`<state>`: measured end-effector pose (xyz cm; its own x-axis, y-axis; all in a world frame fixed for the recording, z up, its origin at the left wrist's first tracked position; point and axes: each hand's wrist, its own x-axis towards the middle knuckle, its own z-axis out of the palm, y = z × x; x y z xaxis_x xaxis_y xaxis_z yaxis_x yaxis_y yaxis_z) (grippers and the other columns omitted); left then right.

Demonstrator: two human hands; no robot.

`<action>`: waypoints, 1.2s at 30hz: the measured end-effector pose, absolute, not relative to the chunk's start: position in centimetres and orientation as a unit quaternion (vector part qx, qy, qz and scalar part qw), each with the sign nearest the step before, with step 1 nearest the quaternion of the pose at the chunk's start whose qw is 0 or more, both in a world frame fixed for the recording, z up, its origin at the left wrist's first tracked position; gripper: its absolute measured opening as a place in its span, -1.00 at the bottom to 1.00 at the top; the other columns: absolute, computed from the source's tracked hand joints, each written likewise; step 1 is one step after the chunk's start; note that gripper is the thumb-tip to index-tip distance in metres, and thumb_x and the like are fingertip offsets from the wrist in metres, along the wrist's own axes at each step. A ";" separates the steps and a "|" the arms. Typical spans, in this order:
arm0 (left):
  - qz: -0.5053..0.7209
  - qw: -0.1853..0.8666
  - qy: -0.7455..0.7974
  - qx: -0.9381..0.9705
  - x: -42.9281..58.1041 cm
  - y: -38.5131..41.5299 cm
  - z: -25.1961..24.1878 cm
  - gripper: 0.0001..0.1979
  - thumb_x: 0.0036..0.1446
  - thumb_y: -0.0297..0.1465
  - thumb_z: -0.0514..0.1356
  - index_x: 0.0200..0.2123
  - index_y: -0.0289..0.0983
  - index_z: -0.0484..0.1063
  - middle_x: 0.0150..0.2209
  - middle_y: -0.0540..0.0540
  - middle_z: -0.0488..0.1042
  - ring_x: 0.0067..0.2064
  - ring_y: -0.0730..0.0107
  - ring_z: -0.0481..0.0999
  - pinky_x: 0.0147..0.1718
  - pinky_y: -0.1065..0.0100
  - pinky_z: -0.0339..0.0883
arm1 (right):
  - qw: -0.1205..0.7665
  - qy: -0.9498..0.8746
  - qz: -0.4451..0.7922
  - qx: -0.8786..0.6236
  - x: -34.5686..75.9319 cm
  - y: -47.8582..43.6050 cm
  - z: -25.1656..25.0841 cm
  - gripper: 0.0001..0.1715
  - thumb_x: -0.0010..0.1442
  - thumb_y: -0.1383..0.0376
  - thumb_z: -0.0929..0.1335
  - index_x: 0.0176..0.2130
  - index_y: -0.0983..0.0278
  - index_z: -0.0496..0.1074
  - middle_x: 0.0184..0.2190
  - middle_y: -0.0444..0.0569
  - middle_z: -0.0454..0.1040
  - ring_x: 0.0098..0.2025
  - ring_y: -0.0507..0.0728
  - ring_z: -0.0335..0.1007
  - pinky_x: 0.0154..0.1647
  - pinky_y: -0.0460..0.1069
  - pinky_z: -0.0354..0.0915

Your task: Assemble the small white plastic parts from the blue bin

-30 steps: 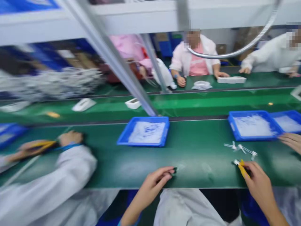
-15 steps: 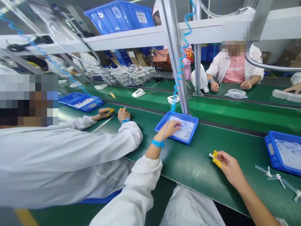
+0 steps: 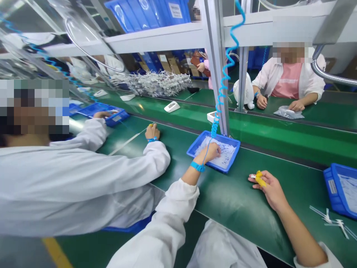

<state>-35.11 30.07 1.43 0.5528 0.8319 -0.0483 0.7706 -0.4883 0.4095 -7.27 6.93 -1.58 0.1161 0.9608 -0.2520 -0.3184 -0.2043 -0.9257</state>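
Observation:
My left hand (image 3: 212, 152), with a blue strap (image 3: 198, 166) at the wrist, reaches into a shallow blue tray (image 3: 192, 149). The tray holds many small white plastic strips (image 3: 226, 152). Its fingers are curled together down at the strips, and what they hold, if anything, is hidden. Over the green work surface to the right, my right hand (image 3: 270, 188) pinches a small white plastic piece (image 3: 253, 176) between fingertips in yellow finger cots. The other fingers of that hand stretch out below the piece.
Several white fittings with clear tubes (image 3: 327, 216) lie at the right, before a second blue tray (image 3: 331, 190). Close on my left works a co-worker in white (image 3: 83, 178). A coiled blue cord (image 3: 223, 87) hangs beside a metal post (image 3: 213, 56). Another person (image 3: 288, 80) sits across the line.
My left hand's fingers have curled in among the strips. The white piece in my right hand has turned, and its lower fingers have stretched out. The co-worker's far hand has moved to a tray.

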 end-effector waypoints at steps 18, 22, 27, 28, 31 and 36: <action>0.142 0.198 0.401 0.883 -35.9 27.0 9.1 -0.85 0.29 -0.39 0.22 -0.20 -0.28 0.61 -0.23 -0.11 0.67 -0.18 0.27 0.61 -0.12 0.34 0.39 | 0.562 -0.376 0.518 -0.524 -5.9 7.2 -1.3 -0.39 0.06 -0.16 0.63 -0.19 0.27 0.62 -0.30 0.02 0.60 -0.28 0.14 0.52 -0.24 0.03 0.51; 0.187 0.316 0.313 0.876 -30.8 21.8 8.9 -0.80 0.36 -0.29 0.22 -0.16 -0.26 0.62 -0.23 -0.08 0.66 -0.21 0.31 0.60 -0.20 0.36 0.39 | 0.596 -0.362 0.530 -0.482 -5.2 6.2 1.1 -0.51 0.06 -0.06 0.66 -0.24 0.23 0.63 -0.15 0.01 0.60 -0.18 0.15 0.54 -0.13 0.05 0.55; 0.222 0.410 0.250 0.849 -24.0 17.2 6.3 -0.82 0.35 -0.30 0.26 -0.15 -0.23 0.65 -0.22 -0.09 0.66 -0.22 0.32 0.59 -0.19 0.36 0.42 | 0.625 -0.372 0.488 -0.482 -3.0 4.1 2.9 -0.58 0.07 -0.03 0.67 -0.26 0.19 0.65 0.08 0.03 0.57 0.08 0.24 0.54 0.04 0.11 0.58; 0.233 0.432 0.250 0.834 -23.0 16.9 5.8 -0.82 0.34 -0.30 0.27 -0.15 -0.23 0.66 -0.20 -0.10 0.67 -0.20 0.30 0.60 -0.17 0.34 0.44 | 0.625 -0.370 0.478 -0.493 -2.5 3.8 2.8 -0.57 0.07 -0.04 0.67 -0.26 0.19 0.66 0.02 0.03 0.60 0.03 0.23 0.56 0.06 0.13 0.58; 0.257 0.531 0.256 0.766 -20.6 16.7 4.2 -0.78 0.28 -0.25 0.32 -0.14 -0.26 0.67 -0.18 -0.15 0.69 -0.19 0.28 0.63 -0.14 0.31 0.49 | 0.623 -0.356 0.456 -0.527 -1.5 3.3 1.8 -0.49 0.03 -0.09 0.67 -0.25 0.21 0.65 -0.19 0.00 0.64 -0.12 0.20 0.59 0.07 0.16 0.57; 0.262 0.675 0.277 0.631 -18.8 17.0 1.7 -0.68 0.11 -0.21 0.46 -0.15 -0.30 0.66 -0.27 -0.12 0.67 -0.24 0.32 0.63 -0.11 0.28 0.55 | 0.607 -0.382 0.416 -0.559 -1.4 3.7 0.4 -0.51 0.10 -0.12 0.62 -0.23 0.20 0.66 -0.14 0.02 0.65 -0.06 0.24 0.60 0.12 0.17 0.53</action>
